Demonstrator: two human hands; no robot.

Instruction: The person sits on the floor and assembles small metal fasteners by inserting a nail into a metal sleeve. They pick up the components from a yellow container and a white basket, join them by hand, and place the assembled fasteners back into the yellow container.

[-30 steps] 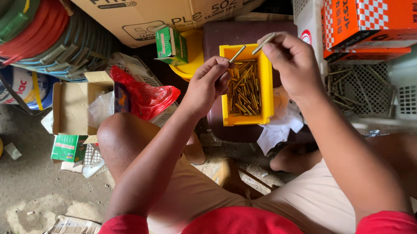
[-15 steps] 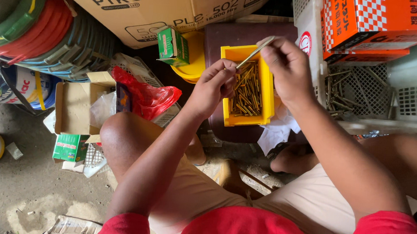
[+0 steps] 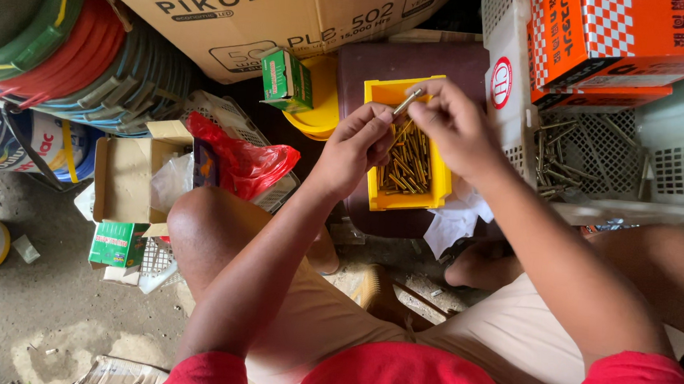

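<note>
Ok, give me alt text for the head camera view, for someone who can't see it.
A seated person's left hand and right hand together hold a thin metal pin over a yellow bin of brass-coloured pins. Around it are a red plastic bag, small green boxes and a large cardboard box.

orange box point(image 3: 609, 42): cut by top edge | yellow bin point(image 3: 402, 198): partly behind hands

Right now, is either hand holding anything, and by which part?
The right hand pinches a slim metal pin near its lower end, above the yellow bin. The left hand meets it at the fingertips; its own hold cannot be told.
</note>
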